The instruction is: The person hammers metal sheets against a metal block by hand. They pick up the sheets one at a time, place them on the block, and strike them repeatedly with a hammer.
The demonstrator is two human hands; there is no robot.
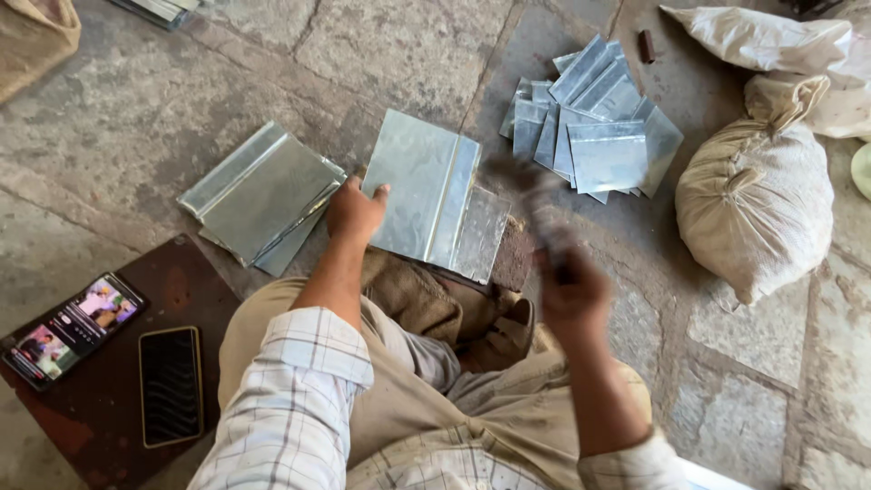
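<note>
From the head cam I've got the left hand [354,210] pressing flat, fingers spread, on the folded metal sheet [434,195] at 12 o'clock, while the right hand [572,290], blurred, is fisted around a tool handle [544,218] at 2 o'clock.

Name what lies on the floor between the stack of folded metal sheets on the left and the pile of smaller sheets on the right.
In the head view, a large folded metal sheet lies there, held down by the left hand.

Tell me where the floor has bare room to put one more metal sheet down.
Bare stone floor lies left of the folded stack, and more at lower right below the sack. Around the left hand, the held sheet and the pile it is crowded.
</note>
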